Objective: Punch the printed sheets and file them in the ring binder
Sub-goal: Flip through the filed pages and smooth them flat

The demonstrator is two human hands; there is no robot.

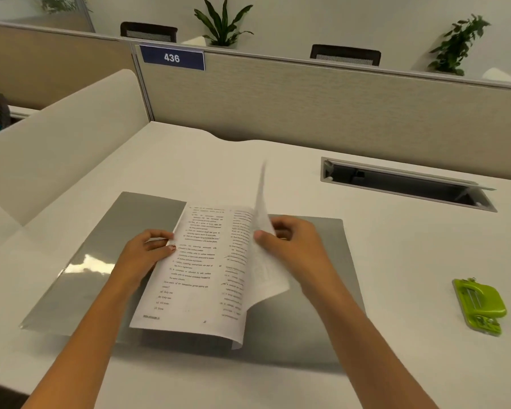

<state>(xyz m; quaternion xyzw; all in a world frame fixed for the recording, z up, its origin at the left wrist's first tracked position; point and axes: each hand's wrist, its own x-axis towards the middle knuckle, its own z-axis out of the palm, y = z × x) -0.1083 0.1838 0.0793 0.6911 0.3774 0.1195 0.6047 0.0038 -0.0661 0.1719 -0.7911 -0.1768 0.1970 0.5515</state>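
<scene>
A grey ring binder (95, 261) lies open and flat on the white desk. Printed sheets (195, 270) rest across its middle, hiding the rings. My left hand (148, 249) pinches the left edge of the sheets between thumb and fingers. My right hand (292, 240) grips the top sheet (263, 231) at its right side and holds it lifted and curled, standing nearly upright. A green hole punch (480, 305) sits on the desk far to the right, apart from both hands.
The white desk (396, 261) has an open cable tray slot (404, 184) at the back right. A beige partition (307, 107) with a blue "436" sign (172, 58) closes the back, a low divider (59, 137) the left. Plants and chair backs stand behind.
</scene>
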